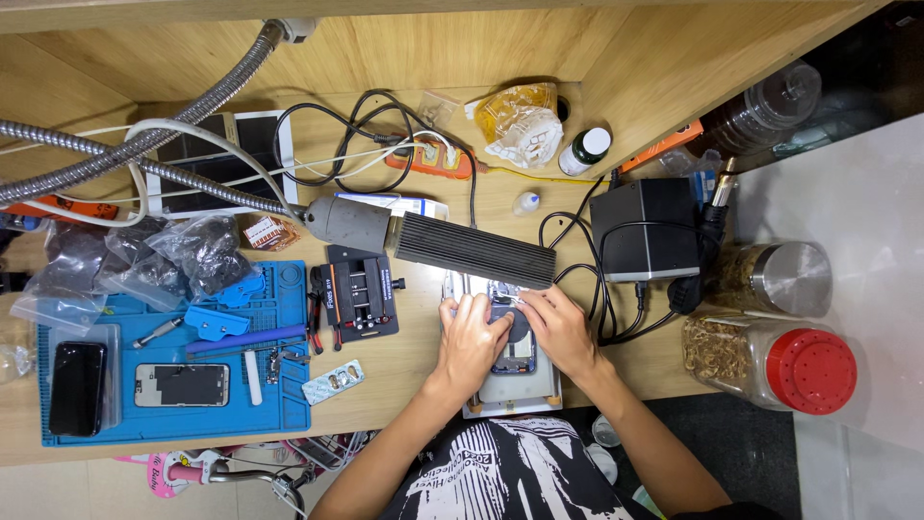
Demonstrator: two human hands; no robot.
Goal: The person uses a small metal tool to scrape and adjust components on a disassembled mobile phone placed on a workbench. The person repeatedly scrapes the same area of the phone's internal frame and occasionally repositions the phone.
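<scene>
Opened phone (510, 337) near the surface's front edge, mid-repair: left hand (472, 337) presses it flat, right hand (558, 327) pinches a thin tool (520, 300).

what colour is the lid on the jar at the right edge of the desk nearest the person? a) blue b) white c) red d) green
c: the jar, lying beside the right forearm, has a red lid with small holes, while the jar behind it has a metal lid.
</scene>
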